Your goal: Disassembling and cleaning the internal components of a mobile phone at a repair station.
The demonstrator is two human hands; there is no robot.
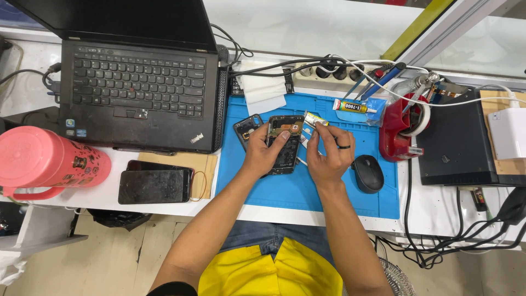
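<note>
Opened smartphone point(285, 143) lies on the blue work mat point(307, 192), in front of the laptop's point(137, 82) right corner. Left hand point(262, 154) grips its left edge, thumb on top. Right hand point(329, 153) pinches a small part point(314, 120) just right of it. Black mouse point(368, 173) sits nearby.

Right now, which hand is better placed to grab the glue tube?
Probably the right hand. It sits nearer the glue tube, just up and to the right of it. The left hand is busy holding the opened phone on the blue mat.
</note>
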